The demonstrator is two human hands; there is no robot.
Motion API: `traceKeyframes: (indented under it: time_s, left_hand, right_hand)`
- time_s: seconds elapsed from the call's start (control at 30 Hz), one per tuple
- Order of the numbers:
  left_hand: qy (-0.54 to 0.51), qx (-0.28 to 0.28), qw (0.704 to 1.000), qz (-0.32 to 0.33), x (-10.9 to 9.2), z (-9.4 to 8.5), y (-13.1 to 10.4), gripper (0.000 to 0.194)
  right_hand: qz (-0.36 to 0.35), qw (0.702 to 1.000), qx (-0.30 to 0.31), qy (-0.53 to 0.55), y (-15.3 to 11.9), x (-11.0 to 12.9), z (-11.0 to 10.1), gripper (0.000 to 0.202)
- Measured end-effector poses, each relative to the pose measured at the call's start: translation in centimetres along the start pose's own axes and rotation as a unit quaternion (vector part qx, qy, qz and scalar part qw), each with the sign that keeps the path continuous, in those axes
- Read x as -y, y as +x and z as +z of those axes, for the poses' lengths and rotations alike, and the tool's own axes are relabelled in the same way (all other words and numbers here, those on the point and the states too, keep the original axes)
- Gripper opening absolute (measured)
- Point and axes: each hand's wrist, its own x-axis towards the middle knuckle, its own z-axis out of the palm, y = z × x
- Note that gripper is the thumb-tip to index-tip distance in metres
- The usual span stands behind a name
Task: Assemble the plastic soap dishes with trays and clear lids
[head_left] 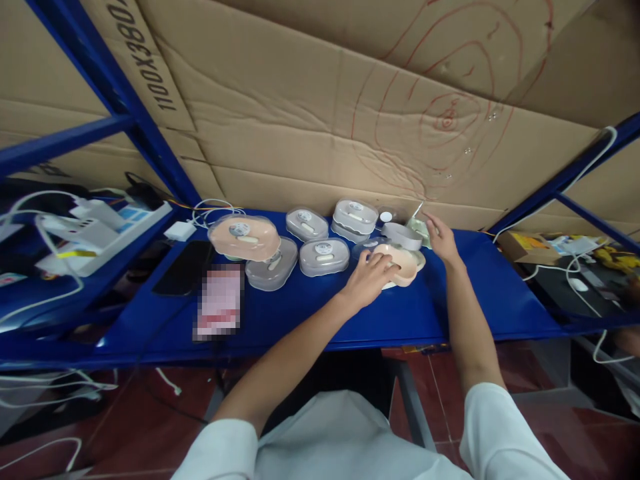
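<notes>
My left hand [373, 275] lies over a peach oval dish [409, 264], its fingers curled onto the near side. Beneath that dish, part of a pale piece shows at the edge. Just behind it sits a grey oval piece [403, 236]. My right hand [442, 239] is at the right of this group, fingers stretched out and apart, beside a pale green piece [419, 229] partly hidden by the grey one. Nothing shows in its grasp. A clear lid [367, 248] is partly covered by my left hand.
Several grey oval boxes with clear lids [324, 257] and a peach lidded box [244, 239] stand on the blue table [300, 313]. A black phone-like slab [184, 268] and a blurred pink item [219, 303] lie left. Cardboard [280, 120] walls the back; blue posts [145, 127] flank it.
</notes>
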Motion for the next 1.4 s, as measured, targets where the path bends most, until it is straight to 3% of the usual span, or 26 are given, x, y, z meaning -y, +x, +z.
traceKeyframes:
  time_s: [0.17,0.3,0.7,0.97,1.07,1.23,1.4]
  left_hand:
    - [-0.004,0.015,1.000,0.022,0.0,0.7,0.0,0.032]
    - [-0.011,0.019,0.999,0.031,-0.2,1.2,0.2,0.030]
    - [-0.011,0.035,0.999,0.014,-0.9,0.3,-0.2,0.029]
    - [-0.027,0.046,0.998,0.025,-0.8,0.6,-0.3,0.022]
    - [-0.034,0.046,0.998,0.023,-0.7,0.5,-0.3,0.023]
    - [-0.037,0.045,0.998,0.020,-0.3,0.1,-0.3,0.023]
    - [-0.039,0.037,0.998,0.012,0.1,-0.1,-0.3,0.026]
  right_hand:
    - [0.063,0.995,0.003,-0.071,-1.4,-3.7,1.1,0.053]
    - [0.076,0.990,0.010,-0.115,-2.4,-4.8,0.8,0.056]
    - [0.161,0.971,-0.041,-0.172,-3.8,-5.5,-0.5,0.059]
    - [0.084,0.983,0.034,-0.161,-3.6,-4.3,1.4,0.048]
    - [0.074,0.984,0.036,-0.160,-3.6,-4.0,1.4,0.048]
    - [0.093,0.984,-0.010,-0.152,-3.4,-3.5,0.6,0.056]
    - [0.175,0.969,-0.082,-0.155,-3.1,-3.4,-0.1,0.078]
